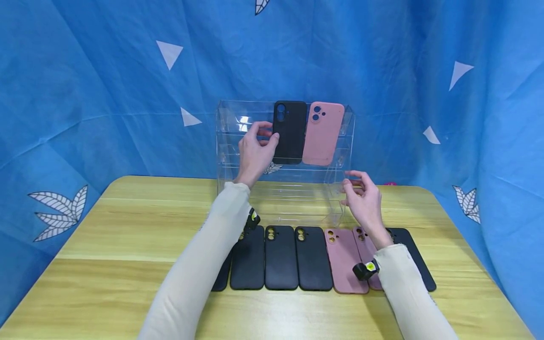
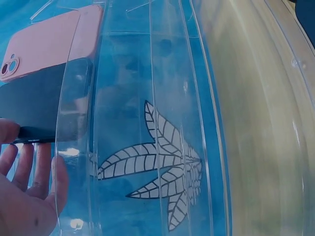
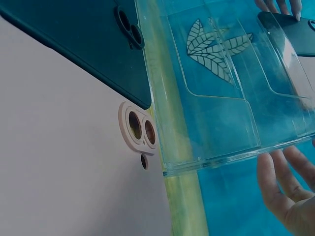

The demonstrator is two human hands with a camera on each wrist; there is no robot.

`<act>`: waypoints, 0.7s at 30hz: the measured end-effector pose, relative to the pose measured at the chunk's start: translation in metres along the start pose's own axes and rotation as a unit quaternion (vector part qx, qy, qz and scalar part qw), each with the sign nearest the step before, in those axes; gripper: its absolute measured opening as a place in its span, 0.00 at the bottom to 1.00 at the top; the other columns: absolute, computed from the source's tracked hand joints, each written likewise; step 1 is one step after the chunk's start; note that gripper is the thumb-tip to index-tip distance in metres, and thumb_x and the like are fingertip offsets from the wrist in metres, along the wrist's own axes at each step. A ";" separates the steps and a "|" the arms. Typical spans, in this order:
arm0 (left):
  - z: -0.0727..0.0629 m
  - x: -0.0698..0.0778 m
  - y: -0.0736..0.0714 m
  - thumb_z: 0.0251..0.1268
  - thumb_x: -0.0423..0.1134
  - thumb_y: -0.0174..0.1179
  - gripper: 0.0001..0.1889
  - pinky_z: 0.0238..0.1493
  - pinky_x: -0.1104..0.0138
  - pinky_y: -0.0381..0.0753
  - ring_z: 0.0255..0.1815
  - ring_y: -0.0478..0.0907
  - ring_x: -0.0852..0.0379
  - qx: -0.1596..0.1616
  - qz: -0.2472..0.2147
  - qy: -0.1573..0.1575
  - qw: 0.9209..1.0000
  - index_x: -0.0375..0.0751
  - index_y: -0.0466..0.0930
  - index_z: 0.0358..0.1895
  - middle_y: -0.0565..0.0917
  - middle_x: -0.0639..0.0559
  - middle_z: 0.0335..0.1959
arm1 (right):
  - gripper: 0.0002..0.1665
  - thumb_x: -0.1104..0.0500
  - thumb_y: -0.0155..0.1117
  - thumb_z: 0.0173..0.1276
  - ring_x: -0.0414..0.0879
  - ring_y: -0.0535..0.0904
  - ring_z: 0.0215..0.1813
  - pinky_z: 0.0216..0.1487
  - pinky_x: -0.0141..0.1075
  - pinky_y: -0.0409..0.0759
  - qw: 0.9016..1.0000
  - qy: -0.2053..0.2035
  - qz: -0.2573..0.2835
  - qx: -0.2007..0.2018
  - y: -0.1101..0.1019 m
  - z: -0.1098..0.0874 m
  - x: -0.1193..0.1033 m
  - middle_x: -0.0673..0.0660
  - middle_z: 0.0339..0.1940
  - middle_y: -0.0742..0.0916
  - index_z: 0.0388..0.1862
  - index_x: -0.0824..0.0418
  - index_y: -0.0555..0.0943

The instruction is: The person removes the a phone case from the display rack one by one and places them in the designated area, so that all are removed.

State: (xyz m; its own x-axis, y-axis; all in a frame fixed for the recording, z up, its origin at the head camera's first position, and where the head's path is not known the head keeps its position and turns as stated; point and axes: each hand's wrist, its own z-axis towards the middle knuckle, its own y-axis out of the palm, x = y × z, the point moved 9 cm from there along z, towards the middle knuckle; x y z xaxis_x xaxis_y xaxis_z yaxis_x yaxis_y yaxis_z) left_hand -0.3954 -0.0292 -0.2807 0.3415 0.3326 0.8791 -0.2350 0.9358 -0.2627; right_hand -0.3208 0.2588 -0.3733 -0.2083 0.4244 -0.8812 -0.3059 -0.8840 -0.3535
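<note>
My left hand (image 1: 256, 150) pinches the left edge of a black phone case (image 1: 290, 134) that stands upright on the top tier of a clear acrylic rack (image 1: 293, 175). In the left wrist view the thumb lies on the face of the case, while the other fingers sit behind its edge. Right beside it, a pink phone case (image 1: 325, 134) leans on the same tier. Lower down, my right hand (image 1: 364, 204) is at the rack's right side, fingers loosely bent and holding nothing. Its fingertips (image 3: 264, 162) come right up to the side panel's edge in the right wrist view.
In front of the rack, a row of phone cases lies on the wooden table (image 1: 140, 236): several black ones (image 1: 281, 259) to the left, two pink ones (image 1: 345, 264) and another black one (image 1: 414, 257) to the right, partly under my right arm. A blue patterned curtain (image 1: 106, 94) hangs behind.
</note>
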 end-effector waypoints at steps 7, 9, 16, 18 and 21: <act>0.000 0.000 0.000 0.72 0.42 0.63 0.16 0.48 0.59 0.86 0.44 0.85 0.50 -0.011 -0.006 -0.004 1.000 0.48 0.80 0.60 0.85 0.48 0.48 | 0.24 0.48 0.53 0.81 0.42 0.86 0.45 0.34 0.31 0.89 1.000 0.005 0.002 -0.003 0.000 0.000 0.001 0.61 0.52 0.85 0.67 0.60 0.75; 0.000 0.000 -0.001 0.72 0.42 0.64 0.16 0.49 0.59 0.86 0.44 0.84 0.50 -0.014 -0.012 -0.004 1.000 0.48 0.80 0.60 0.85 0.48 0.48 | 0.24 0.48 0.53 0.80 0.42 0.86 0.45 0.34 0.31 0.90 1.000 0.007 0.003 -0.004 0.000 0.000 0.001 0.61 0.53 0.85 0.67 0.59 0.75; 0.000 -0.001 -0.005 0.72 0.41 0.64 0.15 0.52 0.60 0.84 0.47 0.82 0.50 -0.012 -0.030 0.001 0.999 0.46 0.80 0.59 0.84 0.47 0.48 | 0.23 0.48 0.53 0.80 0.40 0.86 0.44 0.34 0.31 0.90 1.000 0.006 0.000 -0.004 0.000 0.000 0.001 0.62 0.53 0.85 0.67 0.58 0.75; 0.001 -0.001 -0.007 0.73 0.42 0.63 0.15 0.53 0.60 0.84 0.47 0.81 0.50 -0.010 -0.034 0.004 0.999 0.46 0.80 0.59 0.83 0.47 0.49 | 0.24 0.48 0.53 0.80 0.40 0.85 0.44 0.34 0.31 0.90 1.000 0.006 0.001 -0.004 -0.001 0.000 0.000 0.62 0.53 0.85 0.67 0.59 0.75; 0.001 0.000 -0.010 0.73 0.41 0.63 0.15 0.54 0.60 0.84 0.48 0.81 0.50 -0.008 -0.049 0.010 0.999 0.46 0.80 0.59 0.83 0.46 0.49 | 0.24 0.49 0.54 0.80 0.39 0.85 0.43 0.34 0.31 0.90 1.000 0.007 0.004 -0.005 -0.001 -0.001 0.000 0.63 0.53 0.85 0.67 0.60 0.75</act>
State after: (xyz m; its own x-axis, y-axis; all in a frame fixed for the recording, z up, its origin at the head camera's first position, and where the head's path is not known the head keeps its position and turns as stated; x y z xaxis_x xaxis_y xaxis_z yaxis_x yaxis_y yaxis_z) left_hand -0.3942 -0.0389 -0.2777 0.3811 0.2411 0.8925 -0.1851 0.9657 -0.1819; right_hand -0.3195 0.2594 -0.3732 -0.1971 0.4148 -0.8883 -0.2956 -0.8890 -0.3496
